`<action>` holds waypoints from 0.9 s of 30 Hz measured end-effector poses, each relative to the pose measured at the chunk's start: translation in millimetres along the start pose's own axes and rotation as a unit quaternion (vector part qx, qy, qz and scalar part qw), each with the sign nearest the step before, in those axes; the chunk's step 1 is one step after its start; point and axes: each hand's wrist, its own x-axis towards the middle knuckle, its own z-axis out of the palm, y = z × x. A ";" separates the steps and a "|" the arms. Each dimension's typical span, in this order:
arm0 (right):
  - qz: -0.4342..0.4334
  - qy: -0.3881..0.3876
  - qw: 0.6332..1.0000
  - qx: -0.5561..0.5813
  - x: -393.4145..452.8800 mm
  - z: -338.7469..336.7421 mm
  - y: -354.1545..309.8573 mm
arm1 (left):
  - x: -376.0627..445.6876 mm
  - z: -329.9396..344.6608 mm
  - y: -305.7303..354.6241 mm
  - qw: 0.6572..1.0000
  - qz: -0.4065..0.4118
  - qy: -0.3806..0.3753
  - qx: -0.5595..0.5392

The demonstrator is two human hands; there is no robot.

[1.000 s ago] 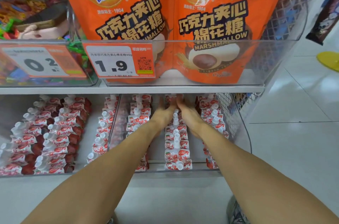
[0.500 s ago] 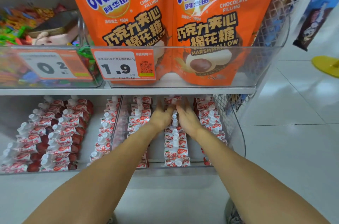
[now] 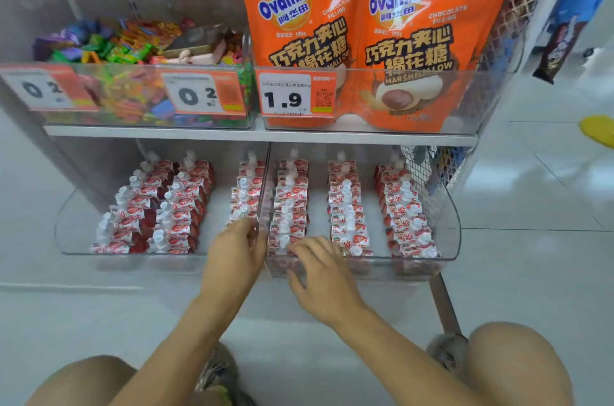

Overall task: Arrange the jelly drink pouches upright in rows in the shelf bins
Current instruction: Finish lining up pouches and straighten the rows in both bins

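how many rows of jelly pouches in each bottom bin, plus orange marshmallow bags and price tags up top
rows in left bin: 3
rows in right bin: 3
orange marshmallow bags: 2
price tags: 3
total: 11
The front of the left bin's third row is partly hidden by the left hand.

Bare forearms (image 3: 186,332) and knees (image 3: 518,362), no sleeves, grey patterned shoes (image 3: 447,351)

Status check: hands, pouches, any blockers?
Left hand open, fingertips at the bin divider. Right hand open, fingers on front pouches of right bin. Rows upright. Nothing in the way.
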 end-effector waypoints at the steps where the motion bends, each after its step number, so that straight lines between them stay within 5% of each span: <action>1: 0.001 -0.003 1.000 -0.008 -0.1 2.2 -0.4 | 1.0 -1.4 -1.1 1.000 0.002 -0.002 -0.001; 6: 0.034 0.035 0.998 0.034 6.5 -13.8 -15.4 | 8.6 -5.0 -13.3 0.999 0.022 -0.043 -0.025; 10: -0.043 0.066 0.991 0.110 61.6 -24.2 -60.9 | 33.4 -33.1 -43.6 0.977 0.118 -0.138 -0.110; 14: 0.028 -0.135 0.989 0.060 141.5 10.6 -99.4 | 72.9 -63.4 -105.5 0.993 0.096 -0.074 -0.006; 17: 0.060 -0.297 0.944 -0.135 174.9 41.5 -113.4 | 86.5 -71.3 -134.3 0.979 0.070 -0.176 0.075; 20: 0.025 -0.295 0.910 -0.289 180.1 47.6 -105.0 | 89.4 -66.3 -123.4 0.969 0.092 -0.224 0.037; 22: 0.036 -0.294 0.911 -0.288 180.4 41.6 -95.3 | 91.9 -58.8 -105.9 0.966 0.059 -0.247 -0.045; 27: 0.032 -0.317 0.891 -0.323 187.0 -1.3 -82.1 | 106.0 -40.5 -96.1 0.858 -0.091 -0.452 -0.228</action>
